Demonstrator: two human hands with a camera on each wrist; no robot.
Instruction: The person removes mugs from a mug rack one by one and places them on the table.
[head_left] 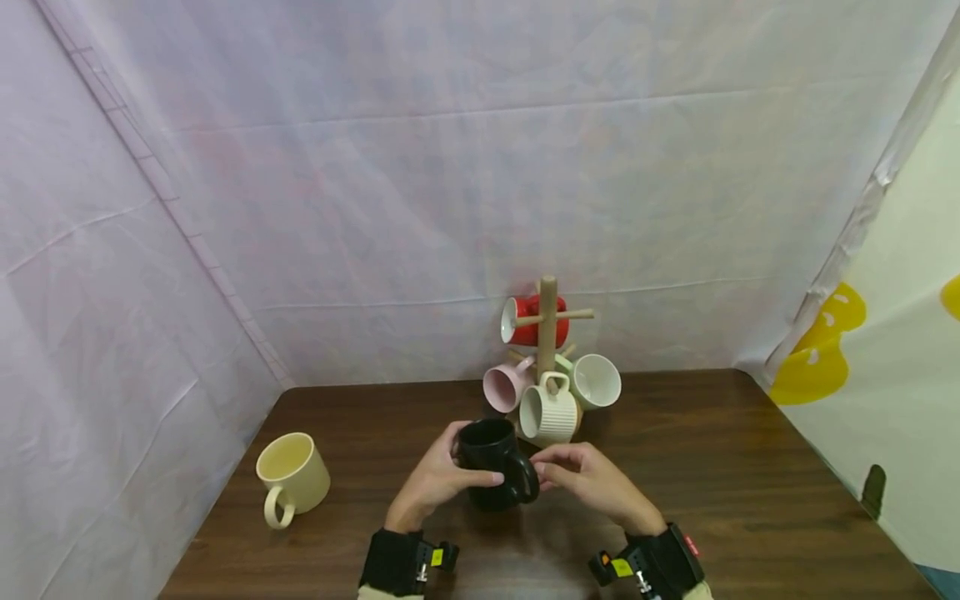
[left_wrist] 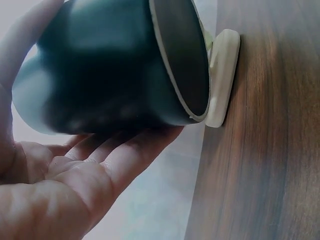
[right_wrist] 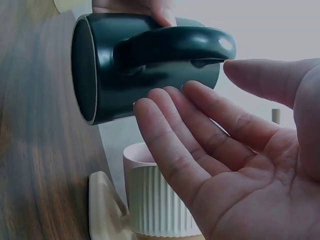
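Note:
A black mug [head_left: 486, 450] is held above the table, its handle [right_wrist: 175, 45] turned to the right. My left hand [head_left: 438, 477] grips the mug's body from the left, thumb across the near side and the other fingers [left_wrist: 135, 155] round the far side. Close by the handle is my right hand [head_left: 596, 482]. Its fingers [right_wrist: 170, 140] are spread and fairly straight, and the thumb tip comes to the handle's edge; whether it touches, I cannot tell. The mug's base faces both wrist cameras.
Behind the black mug stands a wooden mug rack [head_left: 548, 333] with a red mug [head_left: 551, 325], a pink mug [head_left: 506, 387], a pale green-handled mug [head_left: 597, 382] and a ribbed white mug [head_left: 555, 414]. A yellow mug [head_left: 303, 479] stands upright at the left of the brown table [head_left: 712, 475].

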